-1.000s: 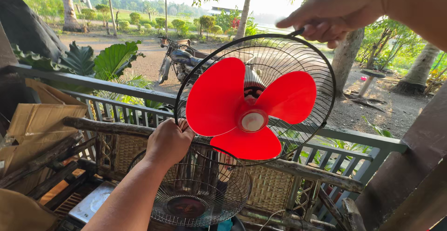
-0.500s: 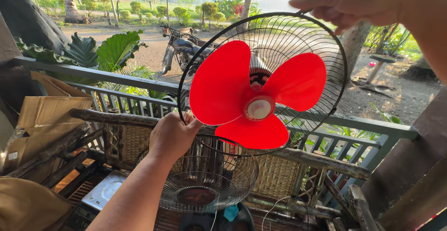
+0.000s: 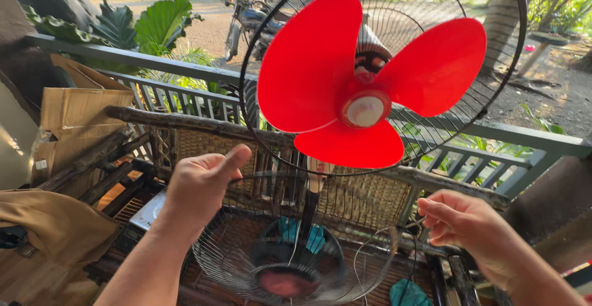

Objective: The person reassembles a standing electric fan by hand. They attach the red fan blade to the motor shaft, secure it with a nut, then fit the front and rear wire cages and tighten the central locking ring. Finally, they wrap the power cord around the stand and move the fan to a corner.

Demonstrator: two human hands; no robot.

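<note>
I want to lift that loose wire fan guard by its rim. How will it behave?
The wire guard is probably light, being thin open wire. It may flex, since the left hand grips only one edge. Its round rim could roll if set down upright.
</note>
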